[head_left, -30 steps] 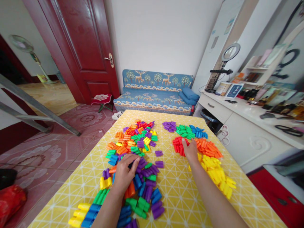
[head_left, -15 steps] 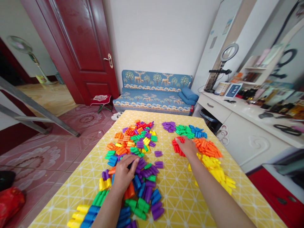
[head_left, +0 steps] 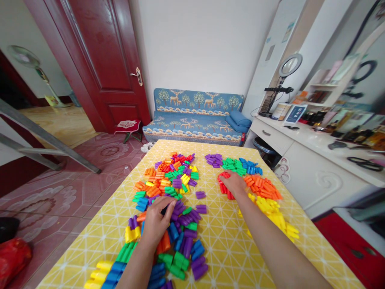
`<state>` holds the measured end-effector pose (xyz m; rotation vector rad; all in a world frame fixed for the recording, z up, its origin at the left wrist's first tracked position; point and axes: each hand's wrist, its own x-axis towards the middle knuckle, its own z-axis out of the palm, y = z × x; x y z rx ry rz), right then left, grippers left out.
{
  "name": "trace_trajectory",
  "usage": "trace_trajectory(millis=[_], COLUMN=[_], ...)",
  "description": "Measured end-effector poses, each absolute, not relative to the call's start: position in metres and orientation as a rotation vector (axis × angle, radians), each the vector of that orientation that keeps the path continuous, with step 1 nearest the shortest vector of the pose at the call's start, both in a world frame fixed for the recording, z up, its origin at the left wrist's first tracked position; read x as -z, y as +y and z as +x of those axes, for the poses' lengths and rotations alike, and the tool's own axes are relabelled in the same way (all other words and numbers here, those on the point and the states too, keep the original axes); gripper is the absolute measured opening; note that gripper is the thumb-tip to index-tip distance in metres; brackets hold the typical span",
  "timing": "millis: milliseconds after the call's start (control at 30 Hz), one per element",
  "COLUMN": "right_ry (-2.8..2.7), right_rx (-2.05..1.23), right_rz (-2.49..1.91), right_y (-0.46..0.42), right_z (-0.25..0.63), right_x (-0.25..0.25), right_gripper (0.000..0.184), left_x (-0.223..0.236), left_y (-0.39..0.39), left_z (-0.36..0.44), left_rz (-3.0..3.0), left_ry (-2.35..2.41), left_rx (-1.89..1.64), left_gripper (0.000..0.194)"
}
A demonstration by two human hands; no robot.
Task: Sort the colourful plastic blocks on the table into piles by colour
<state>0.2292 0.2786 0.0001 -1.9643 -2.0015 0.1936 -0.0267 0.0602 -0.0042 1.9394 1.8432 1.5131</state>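
Observation:
On the left of the table, my left hand (head_left: 159, 216) rests over a mixed heap of ribbed plastic building blocks. Its thumb stands apart from the curved fingers, with a dark gap between them; the fingertips are partly hidden. Purple blocks (head_left: 188, 216) lie beside the thumb. My right hand (head_left: 234, 184) reaches onto a pile of red blocks (head_left: 223, 188), its fingers closed around a red block there that is mostly covered. Around that hand lie separate piles of purple blocks (head_left: 213, 160), green blocks (head_left: 234, 166), blue blocks (head_left: 251, 167), orange blocks (head_left: 263, 187) and yellow blocks (head_left: 278, 216).
A yellow patterned cloth covers the table (head_left: 224, 245). Beyond it stands a blue sofa (head_left: 198, 116). A white dressing table (head_left: 315, 148) with bottles and a ring light (head_left: 290, 65) is on the right. A metal ladder (head_left: 54, 140) and a stool (head_left: 128, 126) are on the left.
My right hand has shifted slightly left and farther away over the red pile. My left hand keeps its place on the mixed heap.

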Motion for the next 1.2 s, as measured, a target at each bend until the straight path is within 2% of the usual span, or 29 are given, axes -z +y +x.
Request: trace_trajectory(millis=[200, 367, 533, 1200], right_ry=[-2.012, -1.988, -1.984, -2.200], right_rx=[-0.086, -0.190, -0.201, -0.171], right_rz=[-1.924, -1.877, -1.862, -1.614], right_y=[0.277, 0.277, 0.268, 0.132], right_z=[0.223, 0.222, 0.217, 0.205], right_x=[0.005, 0.007, 0.006, 0.002], right_gripper=[0.058, 0.040, 0.033, 0.025], left_x=[0.005, 0.005, 0.006, 0.003], left_y=[0.061, 0.060, 0.061, 0.061], left_z=[-0.027, -0.027, -0.027, -0.027], left_rz=[1.924, 1.918, 1.932, 1.915], left_ry=[1.855, 1.865, 1.867, 1.878], left_rx=[-1.507, -1.505, -1.497, -1.488], left_gripper=[0.019, 0.019, 0.019, 0.025])
